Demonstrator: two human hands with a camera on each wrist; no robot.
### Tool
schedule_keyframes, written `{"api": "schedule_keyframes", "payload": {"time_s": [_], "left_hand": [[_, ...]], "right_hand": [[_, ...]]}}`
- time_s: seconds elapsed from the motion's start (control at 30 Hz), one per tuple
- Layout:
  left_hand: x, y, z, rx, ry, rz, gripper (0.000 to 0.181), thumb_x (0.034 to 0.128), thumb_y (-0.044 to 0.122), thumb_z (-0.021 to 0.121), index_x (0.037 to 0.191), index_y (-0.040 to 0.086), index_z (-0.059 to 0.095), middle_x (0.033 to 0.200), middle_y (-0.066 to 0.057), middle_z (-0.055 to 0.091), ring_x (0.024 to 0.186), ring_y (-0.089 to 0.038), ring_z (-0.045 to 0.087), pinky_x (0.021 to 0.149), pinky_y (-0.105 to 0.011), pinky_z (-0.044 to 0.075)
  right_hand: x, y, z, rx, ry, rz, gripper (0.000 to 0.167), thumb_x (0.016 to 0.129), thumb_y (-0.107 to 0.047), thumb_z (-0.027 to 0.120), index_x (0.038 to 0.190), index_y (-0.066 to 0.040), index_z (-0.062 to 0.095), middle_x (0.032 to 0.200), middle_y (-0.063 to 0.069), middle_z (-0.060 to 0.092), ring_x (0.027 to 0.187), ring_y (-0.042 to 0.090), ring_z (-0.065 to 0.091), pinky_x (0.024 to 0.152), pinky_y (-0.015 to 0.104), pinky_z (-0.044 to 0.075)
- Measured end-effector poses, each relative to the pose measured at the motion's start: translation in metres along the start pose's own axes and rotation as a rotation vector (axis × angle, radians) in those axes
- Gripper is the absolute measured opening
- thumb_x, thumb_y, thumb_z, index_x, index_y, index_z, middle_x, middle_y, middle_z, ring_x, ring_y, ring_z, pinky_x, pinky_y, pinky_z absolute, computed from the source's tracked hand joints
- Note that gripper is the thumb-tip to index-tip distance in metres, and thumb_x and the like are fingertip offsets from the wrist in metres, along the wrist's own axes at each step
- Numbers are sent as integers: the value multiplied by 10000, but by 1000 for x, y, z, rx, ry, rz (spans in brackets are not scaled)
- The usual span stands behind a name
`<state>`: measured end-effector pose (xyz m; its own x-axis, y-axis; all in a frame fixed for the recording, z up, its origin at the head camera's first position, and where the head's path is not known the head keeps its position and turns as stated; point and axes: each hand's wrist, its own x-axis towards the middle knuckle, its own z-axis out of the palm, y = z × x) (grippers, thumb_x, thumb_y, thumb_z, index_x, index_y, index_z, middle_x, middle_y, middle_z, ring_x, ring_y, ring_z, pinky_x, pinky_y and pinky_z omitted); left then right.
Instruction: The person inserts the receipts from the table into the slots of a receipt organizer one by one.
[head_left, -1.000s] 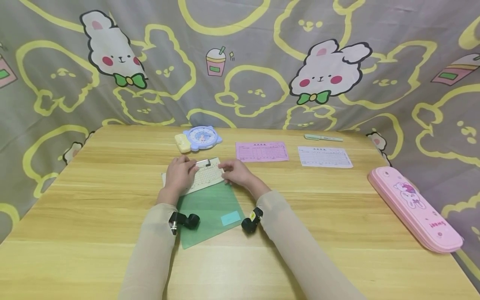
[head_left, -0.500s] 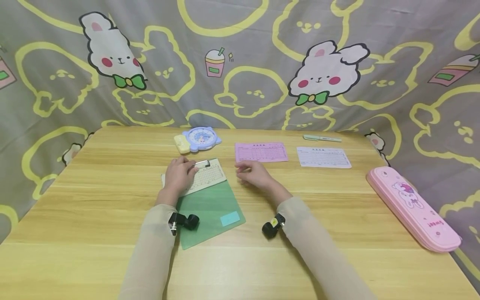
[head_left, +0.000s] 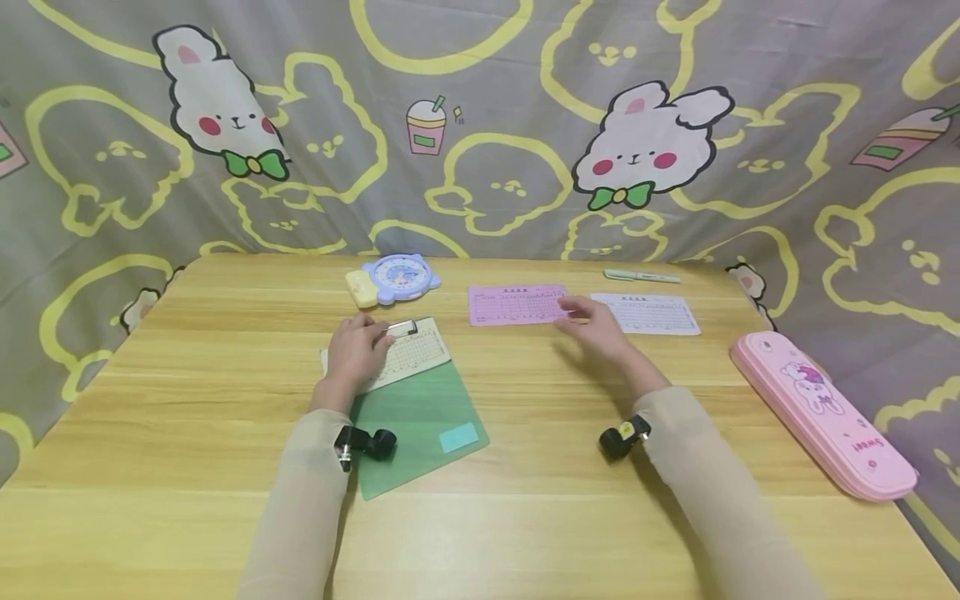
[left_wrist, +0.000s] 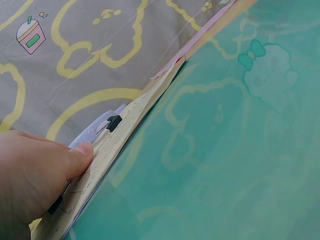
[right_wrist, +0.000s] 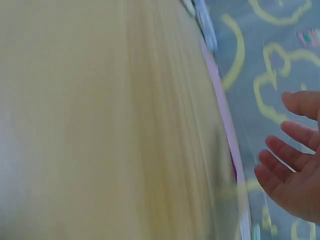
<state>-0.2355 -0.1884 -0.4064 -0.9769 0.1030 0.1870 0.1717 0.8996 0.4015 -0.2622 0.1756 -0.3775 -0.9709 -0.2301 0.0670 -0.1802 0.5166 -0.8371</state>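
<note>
My left hand (head_left: 357,348) grips the top edge of a green clipboard (head_left: 420,425), the thumb at its metal clip (head_left: 402,328). A cream printed form (head_left: 420,348) lies across the clipboard's upper part, under the clip. Close up in the left wrist view, the thumb of the left hand (left_wrist: 40,170) presses beside the clip's black end (left_wrist: 114,123), and the board stands at a slant. My right hand (head_left: 600,333) hovers over the table with fingers loosely bent and holding nothing, its fingertips near the pink printed form (head_left: 513,307). The right hand (right_wrist: 295,165) shows spread fingers in its wrist view.
A white printed form (head_left: 648,317) lies beside the pink one, partly behind the right hand. Behind it is a pale green pen (head_left: 641,276). A blue toy clock (head_left: 405,277) with a yellow part is at the back. A pink pencil case (head_left: 825,417) lies at right.
My right hand has let go of the clipboard's right edge and moved right, toward the pink and white forms. The left hand has kept its hold at the clip.
</note>
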Motion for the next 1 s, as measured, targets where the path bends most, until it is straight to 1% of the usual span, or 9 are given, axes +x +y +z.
{"api": "schedule_keyframes", "payload": {"time_s": [0.23, 0.37, 0.53, 0.63, 0.7, 0.8, 0.87, 0.97, 1.0], "left_hand": [[-1, -1, -1, -11, -4, -16, 359, 878, 252, 497, 1171, 48, 535, 1010, -95, 459, 855, -248, 374, 735, -385, 310], [-1, -1, -1, -11, -4, -20, 358, 878, 254, 497, 1169, 50, 537, 1003, -91, 456, 850, -245, 371, 734, -381, 308], [-1, -2, 0, 0, 6, -14, 356, 876, 255, 501, 1165, 53, 542, 985, -88, 455, 845, -245, 372, 736, -380, 306], [-1, -3, 0, 3, 18, -8, 353, 872, 249, 508, 1161, 50, 545, 975, -91, 458, 844, -251, 377, 737, -383, 307], [-1, -3, 1, 4, 22, -10, 352, 870, 250, 510, 1160, 53, 547, 973, -88, 458, 841, -250, 376, 735, -381, 306], [-2, -3, 2, 0, 15, -18, 354, 872, 253, 507, 1165, 57, 544, 977, -85, 456, 839, -246, 373, 730, -378, 306], [-2, -3, 2, -5, 6, -21, 357, 875, 255, 501, 1170, 58, 540, 984, -83, 454, 843, -243, 371, 733, -377, 305], [-2, -2, 2, -9, 2, -18, 359, 876, 256, 497, 1173, 59, 536, 994, -85, 454, 852, -245, 372, 739, -381, 307], [-2, -2, 2, -9, 3, -15, 358, 877, 254, 496, 1174, 58, 536, 995, -87, 454, 853, -247, 372, 739, -382, 308]], "right_hand": [[5, 22, -49, -87, 68, 116, 553, 830, -223, 574, 1283, 7, 356, 1302, 200, 330, 1183, 362, 265, 930, 471, 231], [7, 39, -74, -124, 106, 152, 602, 835, -284, 560, 1302, 14, 323, 1326, 240, 262, 1194, 399, 219, 936, 490, 201], [7, 63, -99, -139, 125, 169, 619, 831, -247, 564, 1294, 67, 297, 1310, 284, 250, 1181, 441, 201, 938, 497, 185], [6, 71, -109, -166, 118, 181, 621, 825, -201, 562, 1285, 102, 276, 1282, 316, 265, 1167, 456, 217, 939, 492, 185], [4, 73, -113, -153, 103, 204, 640, 819, -180, 567, 1290, 111, 247, 1276, 331, 255, 1167, 457, 216, 946, 485, 174], [4, 76, -117, -94, 82, 251, 676, 821, -164, 565, 1304, 119, 186, 1292, 339, 209, 1186, 444, 188, 965, 464, 144], [3, 78, -119, -80, 72, 291, 702, 826, -178, 564, 1312, 115, 152, 1308, 334, 176, 1200, 435, 159, 972, 455, 125], [2, 82, -121, -73, 51, 330, 741, 825, -178, 563, 1314, 124, 94, 1322, 334, 126, 1212, 429, 118, 977, 451, 106], [1, 83, -122, -95, 42, 339, 760, 823, -194, 564, 1310, 131, 79, 1323, 336, 111, 1213, 433, 100, 976, 456, 100]]}}
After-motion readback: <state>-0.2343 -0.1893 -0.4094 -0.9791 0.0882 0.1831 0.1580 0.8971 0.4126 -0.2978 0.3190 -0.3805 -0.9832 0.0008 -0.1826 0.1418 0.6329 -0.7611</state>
